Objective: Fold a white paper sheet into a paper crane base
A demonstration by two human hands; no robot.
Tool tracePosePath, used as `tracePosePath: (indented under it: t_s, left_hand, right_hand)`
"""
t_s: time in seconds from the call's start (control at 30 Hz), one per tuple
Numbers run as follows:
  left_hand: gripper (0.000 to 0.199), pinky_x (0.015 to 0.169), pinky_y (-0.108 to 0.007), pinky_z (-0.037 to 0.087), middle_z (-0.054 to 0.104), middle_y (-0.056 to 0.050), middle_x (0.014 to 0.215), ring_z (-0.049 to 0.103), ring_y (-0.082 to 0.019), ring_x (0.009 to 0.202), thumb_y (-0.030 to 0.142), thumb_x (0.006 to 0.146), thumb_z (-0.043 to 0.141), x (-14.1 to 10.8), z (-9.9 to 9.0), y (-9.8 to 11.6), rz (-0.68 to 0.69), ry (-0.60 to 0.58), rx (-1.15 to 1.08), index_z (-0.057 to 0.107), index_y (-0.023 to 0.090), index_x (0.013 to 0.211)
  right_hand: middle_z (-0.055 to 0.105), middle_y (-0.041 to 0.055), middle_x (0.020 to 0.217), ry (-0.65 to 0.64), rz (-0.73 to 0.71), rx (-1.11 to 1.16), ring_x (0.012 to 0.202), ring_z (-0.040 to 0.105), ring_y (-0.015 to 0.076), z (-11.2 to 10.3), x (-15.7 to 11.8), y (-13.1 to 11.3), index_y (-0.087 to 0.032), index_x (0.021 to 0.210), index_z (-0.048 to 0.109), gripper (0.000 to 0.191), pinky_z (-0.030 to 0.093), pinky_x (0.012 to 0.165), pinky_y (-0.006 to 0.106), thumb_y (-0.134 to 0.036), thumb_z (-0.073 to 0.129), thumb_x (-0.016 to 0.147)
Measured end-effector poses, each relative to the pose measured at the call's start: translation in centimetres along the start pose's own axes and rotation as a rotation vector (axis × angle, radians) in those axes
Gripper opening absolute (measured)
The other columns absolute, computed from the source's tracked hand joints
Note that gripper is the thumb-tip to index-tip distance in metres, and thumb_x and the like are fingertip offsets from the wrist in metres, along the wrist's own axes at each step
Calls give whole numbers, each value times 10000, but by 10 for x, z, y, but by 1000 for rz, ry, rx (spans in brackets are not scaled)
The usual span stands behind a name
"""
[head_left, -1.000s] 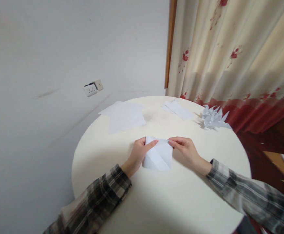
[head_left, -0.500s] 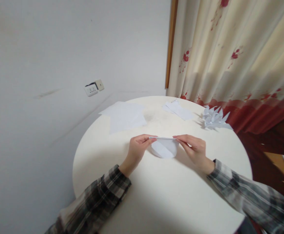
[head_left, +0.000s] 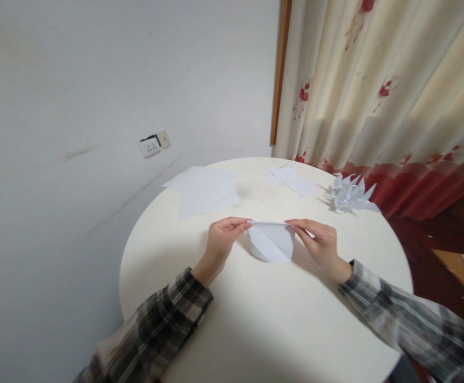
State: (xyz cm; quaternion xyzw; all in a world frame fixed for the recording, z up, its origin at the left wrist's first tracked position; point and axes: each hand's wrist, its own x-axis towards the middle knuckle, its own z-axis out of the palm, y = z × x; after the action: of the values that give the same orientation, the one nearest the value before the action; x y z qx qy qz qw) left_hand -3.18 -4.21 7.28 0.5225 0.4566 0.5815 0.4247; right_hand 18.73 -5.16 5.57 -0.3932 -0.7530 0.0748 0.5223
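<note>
A folded sheet of white paper (head_left: 272,243) is held up just over the round table, its far edge stretched between my two hands. My left hand (head_left: 224,239) pinches the left end of that edge between thumb and fingers. The right end is pinched in the same way by my right hand (head_left: 318,242). A slanting crease runs across the paper, and its near part curves down toward the table. Whether its near edge touches the tabletop I cannot tell.
The white round table (head_left: 232,330) stands against a wall. Flat white sheets (head_left: 208,191) lie at its back left, smaller paper pieces (head_left: 295,181) at the back. Pointed folded paper shapes (head_left: 351,194) cluster at the right edge. A patterned curtain (head_left: 375,96) hangs behind.
The paper has tilted, so more of its face and its slanting crease show. My left hand has shifted slightly left and up; my right hand has hardly moved.
</note>
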Motion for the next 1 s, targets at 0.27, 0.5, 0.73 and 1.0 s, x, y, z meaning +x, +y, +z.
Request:
tracePosePath:
  t_s: [0.27,0.5,0.73,1.0]
  left_hand:
    - [162,699,-284,467,693,-54,710,615,-168,694,293,588,721,0,1,1,22,-35,-19,689,150,657]
    - [169,604,-219,406,617,7,625,529,-110,609,303,640,692,-2,-1,1,6,-30,-53,623,149,631]
    - [218,544,-205,391,579,-2,630,503,-98,577,330,656,670,4,-5,-20,-114,-118,75,597,127,682]
    - [176,818,-306,456,629,-58,1013,579,-180,938,159,757,579,2,-10,-35,362,-321,556,669,200,903]
  right_hand:
    - [714,36,894,-9,-8,-1,798,665,186,-1,-1,2,-252,924,694,191,521,708,300,-279,518,854]
    - [715,41,850,-24,133,157,766,649,182,3,3,-6,-228,838,711,160,499,701,288,-293,567,813]
    - [624,26,584,-285,737,573,532,519,119,16,11,11,-130,656,673,268,401,525,252,-396,685,628]
    - [538,7,488,-427,906,639,452,418,68,20,7,20,-105,532,615,198,306,462,219,-279,679,601]
